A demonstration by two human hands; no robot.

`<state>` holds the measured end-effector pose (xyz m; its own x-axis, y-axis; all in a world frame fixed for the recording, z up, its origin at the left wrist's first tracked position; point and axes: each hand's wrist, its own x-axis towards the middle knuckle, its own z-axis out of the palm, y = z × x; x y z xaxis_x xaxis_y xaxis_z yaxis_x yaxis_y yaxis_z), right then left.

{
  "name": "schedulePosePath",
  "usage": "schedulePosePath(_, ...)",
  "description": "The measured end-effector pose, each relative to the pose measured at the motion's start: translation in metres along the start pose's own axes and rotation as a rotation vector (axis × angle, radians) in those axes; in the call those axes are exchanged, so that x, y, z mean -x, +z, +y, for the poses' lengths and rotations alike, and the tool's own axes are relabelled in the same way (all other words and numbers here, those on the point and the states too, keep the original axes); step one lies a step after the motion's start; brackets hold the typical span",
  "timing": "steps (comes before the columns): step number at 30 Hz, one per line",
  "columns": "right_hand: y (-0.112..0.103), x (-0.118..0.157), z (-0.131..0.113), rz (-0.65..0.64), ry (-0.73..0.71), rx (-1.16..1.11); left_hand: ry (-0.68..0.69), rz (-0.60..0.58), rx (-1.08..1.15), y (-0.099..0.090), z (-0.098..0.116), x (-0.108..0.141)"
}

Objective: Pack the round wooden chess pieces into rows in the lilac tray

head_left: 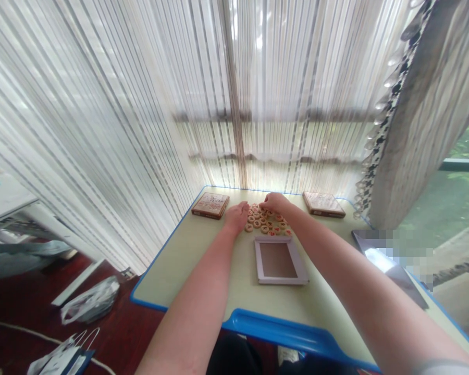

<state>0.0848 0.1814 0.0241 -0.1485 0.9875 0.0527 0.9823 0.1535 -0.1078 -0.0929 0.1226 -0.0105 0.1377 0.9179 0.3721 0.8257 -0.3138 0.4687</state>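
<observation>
Several round wooden pieces (264,228) with red or dark characters lie grouped on the pale table (180,265). My left hand (237,214) rests at the left edge of the group, its fingers pressed together against the outer pieces. Over the back of the group is my right hand (274,202), fingers bent in a pinch at the pieces; whatever is between them is too small to make out. Nearer to me than the pieces sits an open shallow box (260,263) with pale walls and a brown bottom.
A flat patterned box (211,204) lies at the table's back left, another (324,203) at the back right. A dark flat device (394,271) is by the right edge. A blue tray (277,329) lines the front edge. String curtains hang behind.
</observation>
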Motion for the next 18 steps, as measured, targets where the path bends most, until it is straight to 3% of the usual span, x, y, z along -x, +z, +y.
schedulePosePath(6,-0.007,0.029,-0.001,0.113,0.005,-0.125,0.027,-0.011,0.004,0.003,-0.002,-0.002)
schedulePosePath(11,-0.026,0.088,-0.006,0.264,-0.005,-0.496,0.000,0.004,0.020,0.003,-0.002,-0.004)
schedulePosePath(16,-0.028,0.155,0.007,0.357,0.031,-0.653,0.128,0.107,-0.032,-0.016,0.023,0.010)
schedulePosePath(18,-0.021,0.168,0.016,0.446,0.052,-0.732,0.224,0.062,-0.055,-0.027,0.038,0.020)
